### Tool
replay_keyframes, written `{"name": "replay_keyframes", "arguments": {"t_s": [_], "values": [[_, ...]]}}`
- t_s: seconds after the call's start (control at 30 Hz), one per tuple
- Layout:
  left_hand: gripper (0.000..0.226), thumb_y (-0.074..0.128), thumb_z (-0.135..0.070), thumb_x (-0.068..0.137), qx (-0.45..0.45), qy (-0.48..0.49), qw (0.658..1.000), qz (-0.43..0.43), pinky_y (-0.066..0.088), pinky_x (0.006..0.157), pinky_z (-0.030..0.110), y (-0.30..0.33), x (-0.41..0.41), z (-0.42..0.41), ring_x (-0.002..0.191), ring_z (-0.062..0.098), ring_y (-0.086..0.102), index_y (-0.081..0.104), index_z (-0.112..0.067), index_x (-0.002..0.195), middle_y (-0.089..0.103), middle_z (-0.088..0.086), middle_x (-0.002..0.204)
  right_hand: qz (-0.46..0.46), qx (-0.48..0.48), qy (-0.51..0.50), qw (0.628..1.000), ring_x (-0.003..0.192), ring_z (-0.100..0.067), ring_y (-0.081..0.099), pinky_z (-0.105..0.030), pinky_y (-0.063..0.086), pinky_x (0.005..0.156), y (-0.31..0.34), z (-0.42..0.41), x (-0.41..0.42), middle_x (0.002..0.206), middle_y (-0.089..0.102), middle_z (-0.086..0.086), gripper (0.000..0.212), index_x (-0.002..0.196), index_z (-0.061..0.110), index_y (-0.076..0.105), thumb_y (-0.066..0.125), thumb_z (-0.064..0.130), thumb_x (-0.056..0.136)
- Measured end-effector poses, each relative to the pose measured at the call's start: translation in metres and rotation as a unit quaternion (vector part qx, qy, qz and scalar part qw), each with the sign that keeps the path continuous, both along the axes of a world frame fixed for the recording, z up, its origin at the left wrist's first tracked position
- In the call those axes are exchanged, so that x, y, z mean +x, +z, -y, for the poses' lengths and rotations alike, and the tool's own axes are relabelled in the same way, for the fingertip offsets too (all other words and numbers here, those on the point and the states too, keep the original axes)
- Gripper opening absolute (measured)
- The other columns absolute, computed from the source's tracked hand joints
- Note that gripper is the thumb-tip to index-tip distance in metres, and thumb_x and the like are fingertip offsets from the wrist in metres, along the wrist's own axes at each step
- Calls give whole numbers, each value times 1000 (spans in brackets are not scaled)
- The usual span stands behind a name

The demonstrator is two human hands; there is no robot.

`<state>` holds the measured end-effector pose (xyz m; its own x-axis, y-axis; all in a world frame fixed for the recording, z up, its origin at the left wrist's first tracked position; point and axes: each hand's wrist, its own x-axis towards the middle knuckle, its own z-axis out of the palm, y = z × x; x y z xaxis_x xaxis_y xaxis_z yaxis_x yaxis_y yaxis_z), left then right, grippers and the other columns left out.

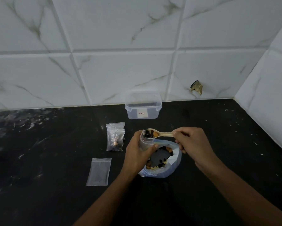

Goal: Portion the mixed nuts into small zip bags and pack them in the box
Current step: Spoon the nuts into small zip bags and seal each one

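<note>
Right hand pinches spoon; left grip seemingly clasps bag.

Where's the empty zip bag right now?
In the head view, the empty zip bag lies flat on the black counter, left of the left hand and just in front of the filled bags.
</note>
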<state>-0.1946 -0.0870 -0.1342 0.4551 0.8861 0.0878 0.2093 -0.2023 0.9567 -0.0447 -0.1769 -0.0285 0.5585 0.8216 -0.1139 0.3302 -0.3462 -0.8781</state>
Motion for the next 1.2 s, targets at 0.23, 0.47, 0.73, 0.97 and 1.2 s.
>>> {"name": "replay_keyframes", "arguments": {"t_s": [0.23, 0.47, 0.73, 0.97, 1.2], "values": [[45, 76, -47, 73, 11, 5, 1000, 12, 54, 89, 30, 2, 4, 2, 105, 2, 62, 50, -49, 110, 64, -15, 110, 359, 118, 78, 922, 59, -9, 56, -20, 47, 53, -25, 6, -19, 73, 60, -1, 9, 84, 9, 71, 62, 9, 87], [47, 77, -24, 80, -9, -9, 1000, 13, 46, 79, 6, 7, 4, 3, 100, -10, 60, 47, -46, 109, 63, -14, 108, 545, 135, 166, 810, 52, -2, 36, -12, 30, 52, -32, 15, -28, 66, 54, 0, 2, 74, 13, 64, 64, 12, 76], [46, 77, -31, 82, -21, 14, 999, 26, 51, 82, 13, 5, -3, 3, 104, -5, 61, 50, -42, 117, 64, -15, 112, 402, 194, 66, 892, 58, -7, 54, -14, 46, 52, -27, 15, -13, 75, 61, -2, 14, 88, 7, 70, 57, 11, 88], [49, 74, -35, 81, -72, 39, 996, 45, 53, 83, 21, -4, -27, 5, 104, -1, 63, 53, -28, 125, 64, -14, 112, 247, 4, 0, 969, 66, -1, 58, -15, 46, 58, -64, 22, 16, 75, 60, 10, 11, 90, 16, 70, 61, 10, 90], [58, 75, -41, 78, -118, 27, 992, 43, 52, 87, 23, -16, -30, 8, 110, 1, 62, 50, -31, 130, 64, -12, 120, 272, -99, 54, 956, 68, -2, 55, -22, 51, 61, -122, 24, 3, 78, 55, 10, 15, 86, 24, 64, 55, 16, 94]]}}
